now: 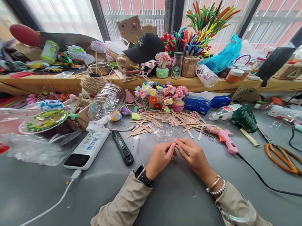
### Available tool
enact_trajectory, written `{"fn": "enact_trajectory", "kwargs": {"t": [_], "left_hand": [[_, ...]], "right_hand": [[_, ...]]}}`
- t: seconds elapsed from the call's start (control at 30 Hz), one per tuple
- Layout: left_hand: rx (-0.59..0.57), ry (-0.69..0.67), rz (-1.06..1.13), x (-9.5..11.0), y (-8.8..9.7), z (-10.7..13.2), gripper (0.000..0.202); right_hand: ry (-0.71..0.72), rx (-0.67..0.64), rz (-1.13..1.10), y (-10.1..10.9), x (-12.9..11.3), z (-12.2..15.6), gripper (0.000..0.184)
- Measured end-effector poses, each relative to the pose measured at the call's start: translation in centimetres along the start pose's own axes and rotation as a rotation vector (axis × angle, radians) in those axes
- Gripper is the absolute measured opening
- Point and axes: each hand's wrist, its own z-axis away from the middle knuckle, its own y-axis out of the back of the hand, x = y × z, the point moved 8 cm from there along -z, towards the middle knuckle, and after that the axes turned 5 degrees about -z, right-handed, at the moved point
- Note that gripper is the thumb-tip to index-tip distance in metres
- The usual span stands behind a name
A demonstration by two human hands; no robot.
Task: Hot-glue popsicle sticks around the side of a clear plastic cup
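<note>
Small stick (175,143) between both hands' fingertips

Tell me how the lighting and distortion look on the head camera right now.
Head view: bright daylight from the windows washes out the panes; the grey table is evenly lit with soft shadows under the left hand and right hand; wide-angle bending curves the wooden shelf; the small item pinched between the fingertips is too small to resolve.

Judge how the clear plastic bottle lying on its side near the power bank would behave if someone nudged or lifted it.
The clear plastic bottle lies on its side on the grey table, so a nudge would probably roll it. It looks empty and thin-walled, so likely light and easily dented. The power bank and clutter beside it might stop it soon.
</note>
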Motion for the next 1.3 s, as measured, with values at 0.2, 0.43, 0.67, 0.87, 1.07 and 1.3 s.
{"fn": "enact_trajectory", "kwargs": {"t": [0.2,0.43,0.67,0.87,1.07,1.3], "left_hand": [[-0.002,-0.017,-0.006,0.0,0.0,0.0,0.04],[0.001,-0.039,-0.041,0.3,0.1,-0.1,0.04],[0.035,0.037,0.008,0.0,0.2,-0.3,0.038],[0.094,0.146,0.104,-1.1,0.9,-0.1,0.035],[0.09,0.089,0.075,-0.5,0.8,-0.1,0.036],[0.006,0.036,0.061,-0.2,-0.1,-0.1,0.032]], "right_hand": [[0.046,0.014,0.028,0.2,-0.7,-0.2,0.029],[0.07,0.078,0.099,0.5,-1.3,-0.2,0.027],[-0.075,0.133,-0.058,0.9,-0.3,-0.2,0.024],[-0.275,0.334,-0.18,2.9,2.1,0.5,0.023],[-0.088,0.155,-0.052,1.4,0.5,-0.2,0.021],[0.017,0.129,0.035,1.0,-0.7,-0.2,0.025]]}}
